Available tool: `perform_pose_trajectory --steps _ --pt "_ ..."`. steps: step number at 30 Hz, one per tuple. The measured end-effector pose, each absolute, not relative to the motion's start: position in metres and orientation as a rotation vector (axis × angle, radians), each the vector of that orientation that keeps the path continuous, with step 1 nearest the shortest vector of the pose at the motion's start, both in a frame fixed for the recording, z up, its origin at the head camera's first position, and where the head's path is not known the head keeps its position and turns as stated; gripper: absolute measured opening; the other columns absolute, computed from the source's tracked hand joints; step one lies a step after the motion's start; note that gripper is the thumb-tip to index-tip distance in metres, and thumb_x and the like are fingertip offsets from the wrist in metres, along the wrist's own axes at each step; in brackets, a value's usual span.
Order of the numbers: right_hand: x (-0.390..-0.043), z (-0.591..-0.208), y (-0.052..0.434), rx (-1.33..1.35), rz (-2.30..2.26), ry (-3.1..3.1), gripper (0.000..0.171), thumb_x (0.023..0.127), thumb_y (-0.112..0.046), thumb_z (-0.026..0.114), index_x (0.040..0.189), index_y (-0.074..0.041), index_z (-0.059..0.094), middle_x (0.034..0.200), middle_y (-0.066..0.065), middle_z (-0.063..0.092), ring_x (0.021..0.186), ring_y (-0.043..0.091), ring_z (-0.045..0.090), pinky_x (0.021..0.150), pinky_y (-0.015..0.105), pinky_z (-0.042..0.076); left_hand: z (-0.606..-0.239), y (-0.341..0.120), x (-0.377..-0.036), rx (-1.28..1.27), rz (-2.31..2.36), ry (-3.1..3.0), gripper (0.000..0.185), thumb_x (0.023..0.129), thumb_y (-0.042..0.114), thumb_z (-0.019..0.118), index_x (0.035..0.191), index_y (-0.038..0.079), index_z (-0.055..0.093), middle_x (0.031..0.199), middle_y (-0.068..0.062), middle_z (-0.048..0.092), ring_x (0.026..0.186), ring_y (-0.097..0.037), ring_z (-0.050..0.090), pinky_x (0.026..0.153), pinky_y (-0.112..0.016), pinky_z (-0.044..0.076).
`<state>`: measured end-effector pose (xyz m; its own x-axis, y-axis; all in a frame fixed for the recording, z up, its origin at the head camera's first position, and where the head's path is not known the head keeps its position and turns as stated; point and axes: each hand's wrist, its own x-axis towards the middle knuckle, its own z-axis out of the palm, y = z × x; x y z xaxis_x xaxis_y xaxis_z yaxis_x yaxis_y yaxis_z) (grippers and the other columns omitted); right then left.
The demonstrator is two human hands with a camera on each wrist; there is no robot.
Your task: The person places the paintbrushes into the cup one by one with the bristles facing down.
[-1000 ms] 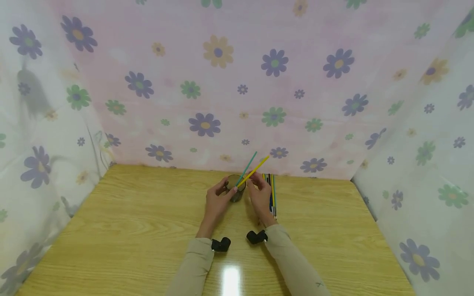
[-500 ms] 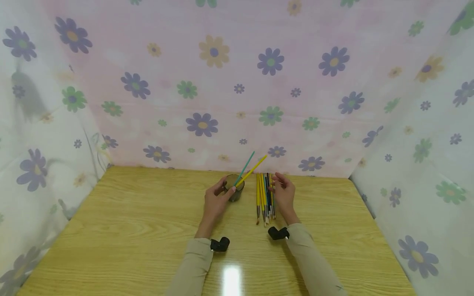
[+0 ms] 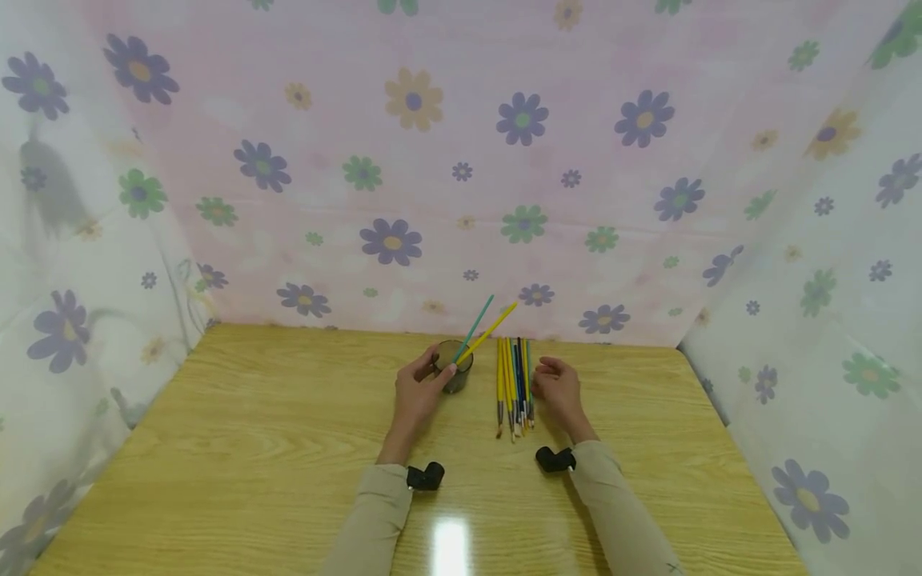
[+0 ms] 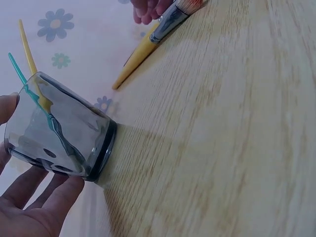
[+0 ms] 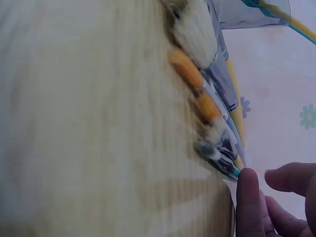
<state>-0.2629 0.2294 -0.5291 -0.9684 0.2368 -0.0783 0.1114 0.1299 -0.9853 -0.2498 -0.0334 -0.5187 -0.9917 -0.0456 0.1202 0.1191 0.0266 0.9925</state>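
A dark glass cup (image 3: 455, 371) (image 4: 59, 133) stands on the wooden table (image 3: 252, 448) near the back. A teal brush (image 3: 479, 316) (image 4: 19, 73) and a yellow brush (image 3: 499, 321) (image 4: 27, 44) lean out of it to the right. My left hand (image 3: 418, 392) (image 4: 29, 207) grips the cup from the left, thumb and fingers round its wall. A row of several paintbrushes (image 3: 513, 384) (image 5: 207, 108) lies flat just right of the cup. My right hand (image 3: 560, 390) (image 5: 266, 207) rests beside that row, fingers loosely curled next to the rightmost brush, holding nothing.
Floral cloth (image 3: 432, 160) walls the table at the back and on both sides. Black wrist cameras (image 3: 425, 476) (image 3: 555, 458) sit on beige sleeves. Bare wood stretches left, right and in front of the hands.
My right hand left the cup, moved right past the brush row and sank to the table beside it. The left hand kept its hold on the cup.
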Motion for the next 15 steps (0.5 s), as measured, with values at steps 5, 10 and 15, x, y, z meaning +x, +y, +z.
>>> perform_pose_trajectory --steps 5,10,15 --pt "-0.2657 -0.5276 0.2301 -0.308 1.712 -2.516 0.041 0.093 0.004 0.061 0.133 0.01 0.059 0.114 0.025 0.064 0.091 0.025 0.066 0.068 0.022 0.055 -0.5184 -0.0334 -0.2501 -0.068 -2.113 -2.163 0.057 0.094 0.017 0.076 0.147 0.008 0.056 0.144 -0.025 0.055 0.131 -0.043 0.055 0.103 -0.05 0.053" --pt "-0.2686 -0.5233 0.2317 -0.263 1.602 -2.643 0.043 0.089 0.005 0.061 0.131 0.012 0.059 0.111 0.025 0.064 0.098 0.036 0.067 0.073 0.032 0.06 -0.5191 -0.0326 -0.2516 -0.068 -2.112 -2.171 0.058 0.094 0.016 0.076 0.148 0.007 0.054 0.144 -0.026 0.055 0.131 -0.043 0.055 0.103 -0.05 0.053" --pt "-0.2699 -0.5197 0.2339 -0.225 1.538 -2.716 0.043 0.09 0.003 0.063 0.132 0.011 0.059 0.115 0.026 0.064 0.103 0.037 0.067 0.075 0.034 0.06 -0.5191 -0.031 -0.2535 -0.068 -2.104 -2.173 0.058 0.095 0.017 0.075 0.147 0.005 0.054 0.144 -0.026 0.055 0.13 -0.043 0.056 0.103 -0.051 0.053"
